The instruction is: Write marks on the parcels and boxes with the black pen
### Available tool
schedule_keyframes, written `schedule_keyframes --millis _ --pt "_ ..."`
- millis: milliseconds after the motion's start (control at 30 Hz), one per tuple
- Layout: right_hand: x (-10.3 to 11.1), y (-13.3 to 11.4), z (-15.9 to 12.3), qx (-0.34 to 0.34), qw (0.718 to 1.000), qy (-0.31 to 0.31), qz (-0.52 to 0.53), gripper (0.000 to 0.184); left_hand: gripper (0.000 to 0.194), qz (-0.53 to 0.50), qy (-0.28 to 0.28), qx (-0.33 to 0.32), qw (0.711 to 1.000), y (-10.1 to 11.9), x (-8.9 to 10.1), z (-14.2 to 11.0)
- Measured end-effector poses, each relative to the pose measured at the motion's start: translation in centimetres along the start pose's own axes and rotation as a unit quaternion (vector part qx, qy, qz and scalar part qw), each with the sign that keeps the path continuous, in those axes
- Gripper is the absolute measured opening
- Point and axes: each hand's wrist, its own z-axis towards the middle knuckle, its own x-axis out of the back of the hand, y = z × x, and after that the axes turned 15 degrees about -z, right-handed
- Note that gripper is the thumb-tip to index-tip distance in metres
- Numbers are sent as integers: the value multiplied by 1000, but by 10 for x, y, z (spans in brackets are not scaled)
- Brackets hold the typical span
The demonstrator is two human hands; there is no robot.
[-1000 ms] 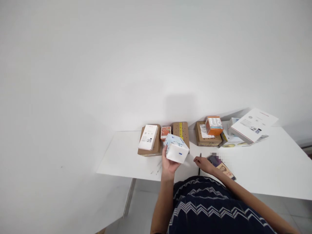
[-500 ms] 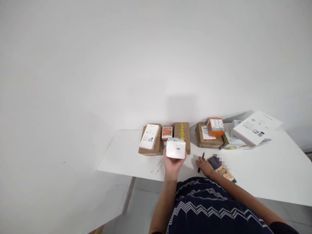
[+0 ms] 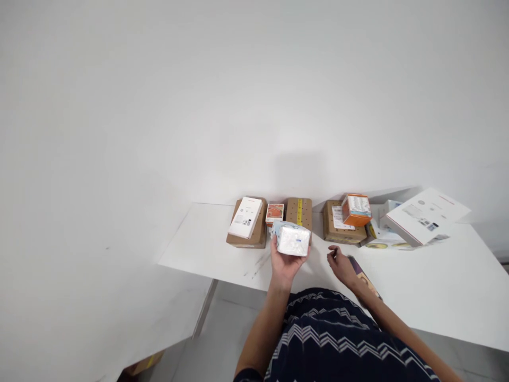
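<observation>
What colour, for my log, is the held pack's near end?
White pack end, small blue mark; head view.

A plain white wall rises behind a white tabletop; soft shadows touch the wall; the floor is pale grey.

Blue mark showing on the white pack, print covering an orange box and carton label, none reading clearly
</observation>
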Motion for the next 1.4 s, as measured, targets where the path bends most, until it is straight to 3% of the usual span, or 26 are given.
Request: schedule_keyframes --millis 100,167,267,333,433,567,667,800,967,1233,1400 --pt "40 -9 -4 -18 993 30 109 46 46 -11 -1 -3 1000 -1 1 3" --pt "69 -18 -12 -22 975 50 217 55 46 -16 1 -3 1000 -3 3 5" --pt "106 -42 -32 -41 871 61 485 51 45 -17 6 1 1000 -9 6 6" --pt "121 -62 -46 -20 846 55 529 47 45 -13 5 15 1000 -15 7 5" --pt "125 -90 -61 40 874 45 482 31 46 -7 -11 57 998 -24 8 2" --pt "111 -113 -61 118 924 103 348 19 46 -15 -31 90 995 -33 9 -1" --pt "102 -118 -57 155 941 126 273 14 43 -23 -28 90 995 -35 9 -2" --pt "102 -126 -61 194 963 92 163 13 37 -32 6 53 998 -34 10 -3" --pt "106 -135 -68 204 971 105 70 16 34 -15 16 21 1000 -35 13 -3" --pt "88 -127 -60 215 967 108 84 16 35 -15 19 -4 1000 -38 12 -3" --pt "88 -126 -59 223 966 96 87 16 38 -15 27 -6 1000 -37 12 -3"
